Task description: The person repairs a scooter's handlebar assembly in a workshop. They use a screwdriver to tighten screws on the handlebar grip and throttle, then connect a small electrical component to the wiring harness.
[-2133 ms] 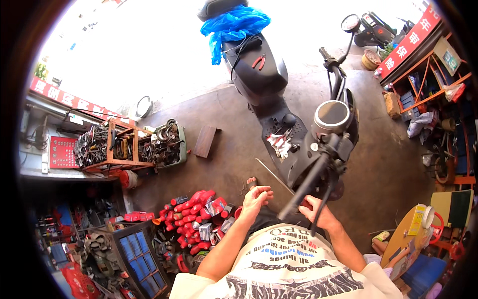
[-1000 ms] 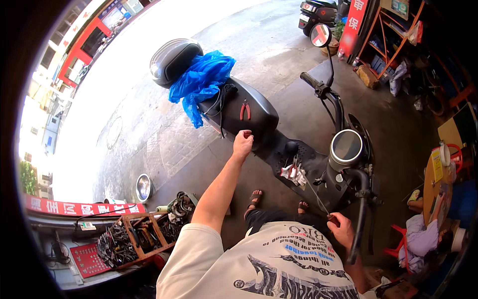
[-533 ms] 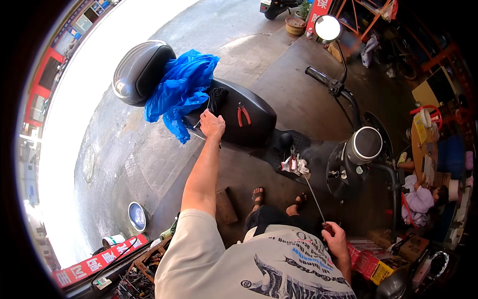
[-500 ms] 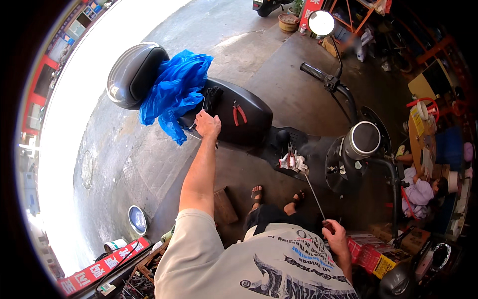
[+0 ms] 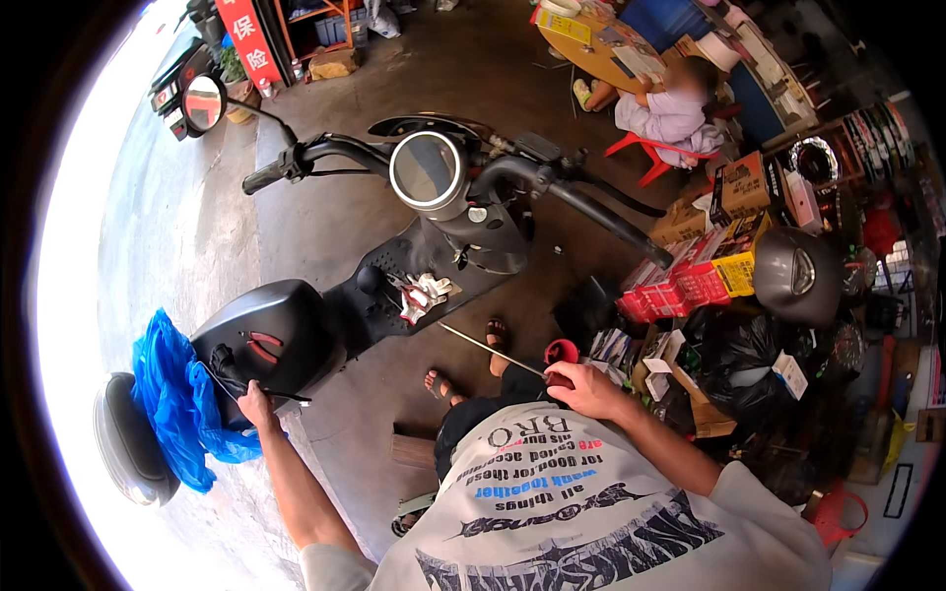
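Note:
A dark scooter stands before me. Its black seat (image 5: pixel 281 330) is at the left, with red-handled pliers (image 5: pixel 263 346) and a bundle of black cable (image 5: pixel 229 369) on it. My left hand (image 5: pixel 256 402) is closed at the seat's near edge beside the bundle; a thin pale strand runs up to its fingers, but their grip is too small to make out. Close to my shirt, my right hand (image 5: pixel 588 390) grips a long screwdriver (image 5: pixel 493 351), its shaft pointing at the footboard (image 5: pixel 389 320). White gloves (image 5: pixel 426 296) and another red-handled tool (image 5: pixel 408 295) lie there.
A blue plastic sheet (image 5: pixel 172 404) drapes between seat and grey top box (image 5: pixel 128 443). Handlebars (image 5: pixel 552 182) and a mirror (image 5: pixel 204 102) jut out ahead. Stacked cartons (image 5: pixel 690 276) and a black bag (image 5: pixel 739 355) crowd the right. Another person (image 5: pixel 665 108) sits at a table beyond.
My view has swung to the right, so the scooter appears shifted left and the cartons show more fully. My left hand stays by the seat edge; my right still holds the screwdriver.

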The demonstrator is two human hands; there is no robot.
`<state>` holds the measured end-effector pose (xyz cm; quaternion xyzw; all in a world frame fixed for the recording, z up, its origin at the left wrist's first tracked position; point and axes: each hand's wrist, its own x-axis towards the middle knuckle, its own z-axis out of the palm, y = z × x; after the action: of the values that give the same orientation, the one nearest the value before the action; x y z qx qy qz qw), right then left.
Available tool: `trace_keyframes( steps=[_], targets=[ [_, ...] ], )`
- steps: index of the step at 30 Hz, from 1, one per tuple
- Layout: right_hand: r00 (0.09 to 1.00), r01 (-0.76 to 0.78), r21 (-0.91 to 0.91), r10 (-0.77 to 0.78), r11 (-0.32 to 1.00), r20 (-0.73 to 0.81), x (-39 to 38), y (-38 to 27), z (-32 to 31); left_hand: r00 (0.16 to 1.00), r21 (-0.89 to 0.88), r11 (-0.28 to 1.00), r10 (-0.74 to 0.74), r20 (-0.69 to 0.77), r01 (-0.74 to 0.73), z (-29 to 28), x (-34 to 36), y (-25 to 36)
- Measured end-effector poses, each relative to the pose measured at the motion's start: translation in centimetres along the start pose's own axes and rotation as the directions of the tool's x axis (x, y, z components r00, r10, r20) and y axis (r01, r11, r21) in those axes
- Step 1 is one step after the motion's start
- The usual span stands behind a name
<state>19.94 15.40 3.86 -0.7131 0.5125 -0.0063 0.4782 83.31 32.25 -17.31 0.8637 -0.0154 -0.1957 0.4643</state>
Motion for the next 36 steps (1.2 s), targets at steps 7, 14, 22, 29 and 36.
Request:
trace_keyframes(
  steps=[7,14,22,29,36],
  targets=[
    [1.0,0.017,0.031,-0.017,0.999,0.001,2.3,3.1,-1.8,1.0,-0.365,0.931,-0.001,-0.013,-0.004,-2.0,-8.4,5.5],
    [0.997,0.073,0.161,-0.068,0.984,-0.035,4.8,5.5,-3.4,0.993,-0.675,0.732,-0.014,0.117,0.09,-5.8,-13.6,12.0],
    [0.997,0.009,0.326,-0.032,0.945,0.067,7.5,6.5,-3.5,0.88,-0.861,0.308,0.125,0.458,0.404,-0.7,-24.1,15.4],
    [0.942,0.064,0.458,-0.205,0.887,0.266,10.1,-0.1,-1.5,0.843,-0.846,0.072,0.075,0.533,0.528,4.2,-30.0,16.6],
    [0.883,-0.202,0.604,-0.124,0.771,0.453,12.5,-6.7,1.3,0.805,-0.807,0.053,0.054,0.591,0.589,7.0,-34.1,17.2]
  ],
)
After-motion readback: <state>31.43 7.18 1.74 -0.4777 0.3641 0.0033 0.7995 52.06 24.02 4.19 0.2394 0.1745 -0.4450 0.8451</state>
